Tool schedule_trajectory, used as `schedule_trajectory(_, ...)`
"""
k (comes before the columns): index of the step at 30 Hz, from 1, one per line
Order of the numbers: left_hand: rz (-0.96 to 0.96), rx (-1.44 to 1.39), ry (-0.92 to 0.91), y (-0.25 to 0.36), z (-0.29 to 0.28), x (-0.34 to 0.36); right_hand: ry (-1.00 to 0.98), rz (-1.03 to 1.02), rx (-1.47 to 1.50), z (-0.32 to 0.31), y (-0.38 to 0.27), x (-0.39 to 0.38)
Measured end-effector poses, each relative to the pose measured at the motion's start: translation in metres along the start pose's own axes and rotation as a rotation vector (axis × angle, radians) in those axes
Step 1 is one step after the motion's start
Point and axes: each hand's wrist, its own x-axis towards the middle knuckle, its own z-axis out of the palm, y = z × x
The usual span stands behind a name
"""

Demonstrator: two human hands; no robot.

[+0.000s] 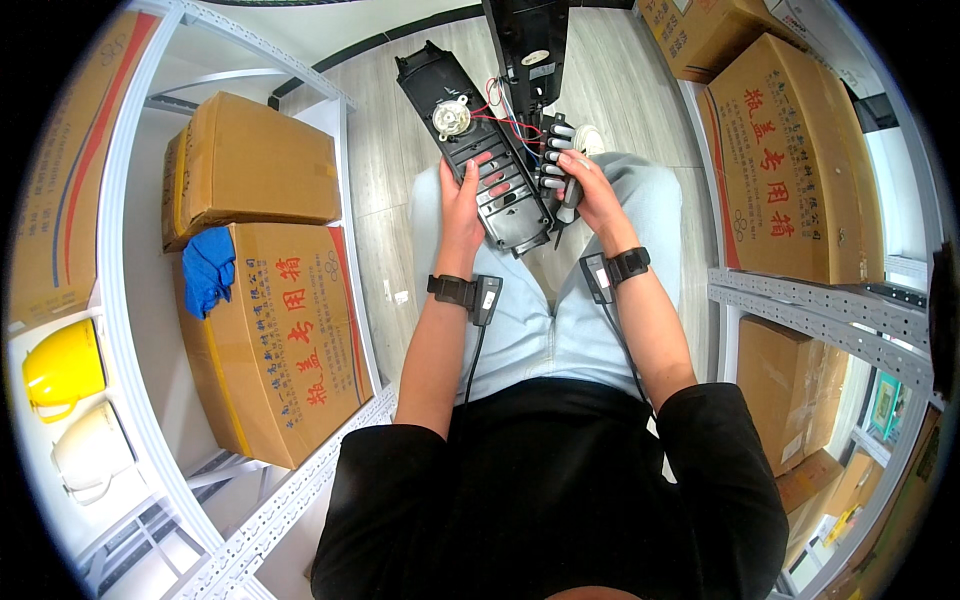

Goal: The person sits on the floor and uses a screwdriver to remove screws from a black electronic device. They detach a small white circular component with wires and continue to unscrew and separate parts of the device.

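My left hand [462, 205] grips a long black plastic panel [503, 207] by its left edge, fingers showing through its slots. A round white part [451, 117] on the panel has red wires running from it to a black piece with a row of light-grey key-like parts [557, 142]. This piece joins a larger black casing [530, 45] above. My right hand [595, 195] is closed on what looks like a dark-grey screwdriver [568, 205], its thin shaft pointing down beside the panel's right end, fingers close to the key-like parts.
Metal shelves [349, 240] with cardboard boxes [270, 375] stand at both sides; more boxes [795, 160] are on the right. A blue cloth [207, 270] lies on a left box. A yellow mug [62, 365] and a white mug [92, 450] sit at far left.
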Motion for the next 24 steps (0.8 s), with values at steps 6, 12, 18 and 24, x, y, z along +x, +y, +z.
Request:
schedule_trajectory(6, 0.003, 0.016, -0.002, 0.0007, 0.0002, -0.0005, 0.011, -0.004, 0.006, 0.0013, 0.0001, -0.0001)
schedule_trajectory(12, 0.002, 0.016, -0.003, 0.0002, 0.0001, 0.0002, 0.021, 0.0, 0.004, -0.0003, 0.0015, 0.0014)
schedule_trajectory(18, 0.005, 0.006, -0.005, 0.0006, 0.0008, -0.0007, -0.006, 0.01, -0.02, -0.0019, 0.0029, 0.001)
schedule_trajectory(24, 0.006, 0.011, -0.006, 0.0004, 0.0007, -0.0003, -0.064, 0.004, 0.019, -0.0042, 0.0065, 0.0004)
